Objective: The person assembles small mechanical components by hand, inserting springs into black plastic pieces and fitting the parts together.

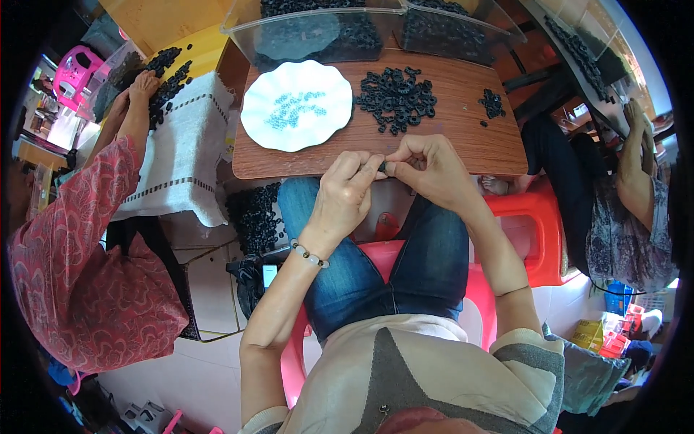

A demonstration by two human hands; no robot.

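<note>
My left hand (352,186) and my right hand (428,168) meet just off the near edge of the brown wooden table (448,137), above my lap. Pinched between their fingertips is a small black part (383,166), mostly hidden by the fingers. Both hands are closed on it. Beyond them lies a pile of black ring-shaped parts (396,100). To its left, a white scalloped plate (296,137) holds many tiny pale bluish pieces (296,108). A smaller heap of black parts (492,103) rests near the table's right side.
Clear plastic bins (318,36) of black parts stand along the table's far edge. At left, a person in a red patterned top (79,246) handles black parts beside a white cloth (173,152). Another person (629,224) sits at right near a red stool (531,231).
</note>
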